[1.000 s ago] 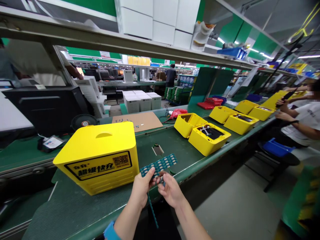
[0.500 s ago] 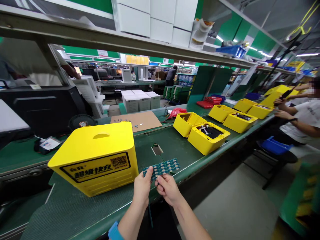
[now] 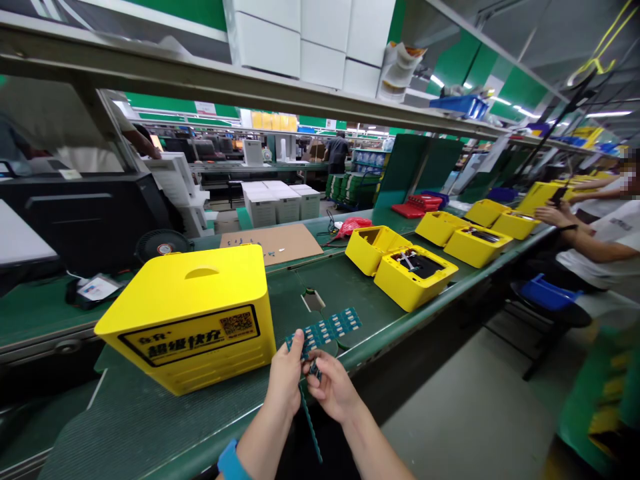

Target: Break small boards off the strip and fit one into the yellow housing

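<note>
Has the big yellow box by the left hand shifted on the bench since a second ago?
No. The yellow box keeps the same gap to the cutout in the bench; only the view drifted slightly.

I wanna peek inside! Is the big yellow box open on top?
No, the big yellow box has a closed top; the left hand and right hand hold a blue board panel.
</note>
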### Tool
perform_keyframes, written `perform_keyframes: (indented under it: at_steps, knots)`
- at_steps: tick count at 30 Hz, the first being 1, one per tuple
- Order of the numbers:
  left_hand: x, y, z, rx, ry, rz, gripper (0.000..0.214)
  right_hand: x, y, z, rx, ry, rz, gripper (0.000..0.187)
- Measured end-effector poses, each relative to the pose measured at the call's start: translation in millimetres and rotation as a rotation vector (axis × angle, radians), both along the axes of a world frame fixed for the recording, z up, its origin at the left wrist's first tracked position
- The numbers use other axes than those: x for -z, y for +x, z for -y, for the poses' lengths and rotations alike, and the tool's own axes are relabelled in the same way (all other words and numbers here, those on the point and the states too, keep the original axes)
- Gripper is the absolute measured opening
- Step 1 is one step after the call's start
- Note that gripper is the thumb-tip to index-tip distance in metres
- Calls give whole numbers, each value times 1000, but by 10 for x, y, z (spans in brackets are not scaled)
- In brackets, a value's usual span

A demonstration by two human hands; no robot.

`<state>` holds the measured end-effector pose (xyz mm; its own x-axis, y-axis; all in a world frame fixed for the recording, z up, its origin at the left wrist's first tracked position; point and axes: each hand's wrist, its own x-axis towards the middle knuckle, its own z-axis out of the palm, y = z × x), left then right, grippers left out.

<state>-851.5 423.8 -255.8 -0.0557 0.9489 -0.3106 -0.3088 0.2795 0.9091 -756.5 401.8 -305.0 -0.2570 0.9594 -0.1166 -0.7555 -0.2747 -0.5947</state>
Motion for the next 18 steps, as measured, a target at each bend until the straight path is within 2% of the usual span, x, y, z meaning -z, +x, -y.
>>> perform_keyframes:
  at_steps: [5, 8, 13, 15, 18]
  knots:
    - [30, 45, 12, -19, 9, -137, 54, 1, -51, -77, 43, 18, 223, 30]
    - [67, 70, 8, -9, -2, -109, 56, 7, -62, -116, 73, 33, 267, 34]
    - [66, 137, -36, 31, -163, 132, 57, 83, -71, -114, 71, 10, 96, 34]
    - [52, 138, -73, 38, -182, 261, 55, 144, -30, -153, 104, -5, 56, 33]
    - [90, 64, -149, -21, -138, 421, 48, 214, 176, -426, 169, -25, 169, 36]
